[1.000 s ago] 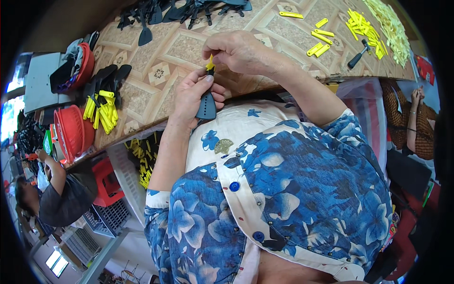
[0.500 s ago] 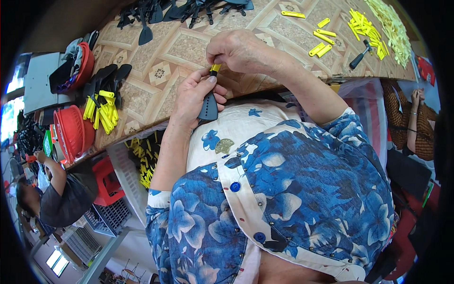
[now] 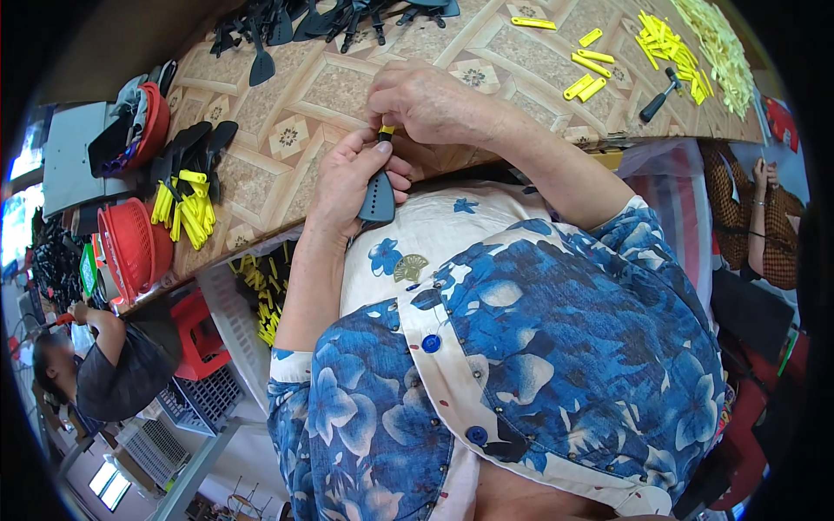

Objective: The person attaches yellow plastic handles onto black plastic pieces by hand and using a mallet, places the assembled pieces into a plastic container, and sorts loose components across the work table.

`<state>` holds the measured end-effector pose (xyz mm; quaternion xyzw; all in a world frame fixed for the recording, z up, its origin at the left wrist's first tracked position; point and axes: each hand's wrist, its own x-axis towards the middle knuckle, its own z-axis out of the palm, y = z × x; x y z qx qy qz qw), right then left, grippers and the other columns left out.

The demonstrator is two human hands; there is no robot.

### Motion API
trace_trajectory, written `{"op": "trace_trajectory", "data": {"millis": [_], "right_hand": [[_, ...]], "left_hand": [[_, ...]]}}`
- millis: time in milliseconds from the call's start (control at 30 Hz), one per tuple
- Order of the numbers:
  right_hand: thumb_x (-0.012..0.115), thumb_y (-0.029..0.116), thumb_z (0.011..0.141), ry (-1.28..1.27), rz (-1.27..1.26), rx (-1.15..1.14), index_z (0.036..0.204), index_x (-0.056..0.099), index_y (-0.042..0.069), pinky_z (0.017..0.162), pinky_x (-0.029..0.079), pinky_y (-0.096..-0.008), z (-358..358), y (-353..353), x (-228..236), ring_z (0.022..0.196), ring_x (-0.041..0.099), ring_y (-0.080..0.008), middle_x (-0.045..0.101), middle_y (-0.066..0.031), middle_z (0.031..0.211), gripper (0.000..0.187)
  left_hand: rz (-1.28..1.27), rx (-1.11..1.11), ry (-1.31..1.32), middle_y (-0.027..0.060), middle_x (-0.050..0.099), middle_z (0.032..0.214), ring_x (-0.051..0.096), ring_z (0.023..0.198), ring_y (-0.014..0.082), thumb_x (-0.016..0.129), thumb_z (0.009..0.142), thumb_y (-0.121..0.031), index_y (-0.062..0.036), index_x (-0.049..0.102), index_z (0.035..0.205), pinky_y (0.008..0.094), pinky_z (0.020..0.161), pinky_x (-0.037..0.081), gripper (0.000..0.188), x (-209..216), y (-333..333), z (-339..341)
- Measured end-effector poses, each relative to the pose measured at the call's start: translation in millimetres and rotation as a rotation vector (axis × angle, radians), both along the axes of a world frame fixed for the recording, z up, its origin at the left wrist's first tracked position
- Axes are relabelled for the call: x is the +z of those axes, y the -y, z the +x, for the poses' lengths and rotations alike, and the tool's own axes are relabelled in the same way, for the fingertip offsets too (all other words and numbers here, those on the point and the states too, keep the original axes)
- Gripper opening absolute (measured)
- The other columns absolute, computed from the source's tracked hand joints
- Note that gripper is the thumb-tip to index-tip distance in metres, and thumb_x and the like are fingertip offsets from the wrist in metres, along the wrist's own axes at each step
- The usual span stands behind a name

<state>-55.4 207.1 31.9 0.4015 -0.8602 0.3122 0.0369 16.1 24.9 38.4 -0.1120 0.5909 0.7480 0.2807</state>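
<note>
A dark grey spatula (image 3: 378,200) with small holes in its blade hangs below my closed left hand (image 3: 337,182), whose thumb and fingers pinch its neck. At the table's near edge my right hand (image 3: 430,102) bends over the upper end of the same spatula, fingers curled round it. Between the two hands shows a short piece of yellow handle (image 3: 386,132); the rest of it is hidden by my right fingers. Ahead on the table lie several loose yellow handles (image 3: 592,68), right of my hands.
Spatulas with yellow handles (image 3: 184,213) are heaped at left beside a red basket (image 3: 139,247). Dark spatula parts (image 3: 347,19) lie at the far edge. A small hammer (image 3: 662,97), a yellow handle pile (image 3: 669,48) and pale strips (image 3: 717,52) sit right. Other people work at both sides.
Both hands have shifted slightly left with the spatula. My right hand has come lower over the yellow handle, covering more of it.
</note>
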Motion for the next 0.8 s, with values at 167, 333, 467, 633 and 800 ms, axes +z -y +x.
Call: {"op": "trace_trajectory", "data": {"millis": [167, 333, 467, 633, 800], "right_hand": [[0.065, 0.013, 0.087, 0.105, 0.264, -0.015, 0.089, 0.073, 0.011, 0.093, 0.037, -0.0400, -2, 0, 13, 0.099, 0.060, -0.0220, 0.068, -0.0038, 0.089, 0.009], [0.064, 0.016, 0.088, 0.075, 0.320, 0.031, 0.085, 0.073, 0.011, 0.089, 0.037, -0.0393, -5, -4, 9, 0.100, 0.059, -0.0219, 0.067, -0.0037, 0.087, 0.011], [0.065, 0.017, 0.088, 0.035, 0.283, 0.026, 0.085, 0.073, 0.011, 0.091, 0.037, -0.0393, -1, -7, 4, 0.100, 0.058, -0.0221, 0.066, -0.0031, 0.088, 0.010], [0.066, 0.018, 0.088, 0.016, 0.170, 0.021, 0.084, 0.071, 0.011, 0.091, 0.039, -0.0394, -2, -10, -5, 0.100, 0.058, -0.0226, 0.065, -0.0035, 0.087, 0.010], [0.066, 0.018, 0.087, 0.045, 0.215, 0.036, 0.083, 0.071, 0.011, 0.090, 0.039, -0.0393, -2, -9, 4, 0.100, 0.058, -0.0225, 0.065, -0.0041, 0.086, 0.010]], "left_hand": [[-0.005, -0.016, 0.006, 0.0131, 0.069, 0.083, 0.068, 0.063, 0.0164, 0.057, 0.098, -0.013, 0.0019, 0.056, 0.123, 0.0275, 0.055, 0.060, 0.028, 1, 1, 0], [-0.015, -0.066, 0.008, 0.0125, 0.069, 0.083, 0.068, 0.063, 0.0162, 0.057, 0.097, -0.012, 0.0026, 0.058, 0.121, 0.0274, 0.057, 0.059, 0.028, -1, 1, 0], [-0.024, -0.064, 0.003, 0.0124, 0.069, 0.083, 0.068, 0.063, 0.0160, 0.058, 0.097, -0.012, 0.0028, 0.057, 0.121, 0.0274, 0.057, 0.059, 0.028, -2, 2, 1], [-0.049, -0.057, -0.002, 0.0123, 0.068, 0.083, 0.068, 0.064, 0.0156, 0.059, 0.096, -0.013, 0.0029, 0.057, 0.122, 0.0273, 0.058, 0.059, 0.030, -3, 0, 2], [-0.063, -0.073, -0.013, 0.0110, 0.068, 0.083, 0.067, 0.065, 0.0148, 0.059, 0.096, -0.013, 0.0026, 0.057, 0.123, 0.0261, 0.059, 0.059, 0.031, -2, 1, 3]]}}
